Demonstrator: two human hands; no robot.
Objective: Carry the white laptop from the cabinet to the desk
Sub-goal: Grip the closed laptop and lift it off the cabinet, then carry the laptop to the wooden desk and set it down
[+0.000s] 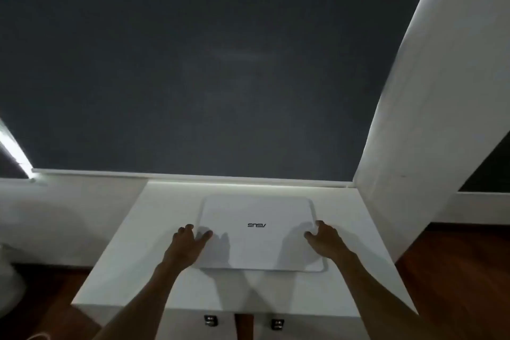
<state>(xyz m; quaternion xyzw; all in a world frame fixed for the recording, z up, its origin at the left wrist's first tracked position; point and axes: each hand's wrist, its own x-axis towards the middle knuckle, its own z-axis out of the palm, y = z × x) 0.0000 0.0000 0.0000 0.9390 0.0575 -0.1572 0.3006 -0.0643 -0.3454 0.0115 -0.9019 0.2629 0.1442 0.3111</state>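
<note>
A closed white laptop (258, 232) with a dark logo lies flat on the white cabinet top (138, 251), near its middle. My left hand (187, 243) rests at the laptop's left edge, thumb on the lid and fingers curled down around the side. My right hand (325, 240) sits at the right edge in the same way, thumb on the lid, fingers wrapped over the side. The laptop appears to lie on the cabinet, with a thin shadow under its near edge.
A dark roller blind (193, 63) hangs right behind the cabinet. A white wall column (427, 119) stands at the right. Two metal handles (211, 321) show on the cabinet front. Dark wooden floor (455, 270) lies on both sides.
</note>
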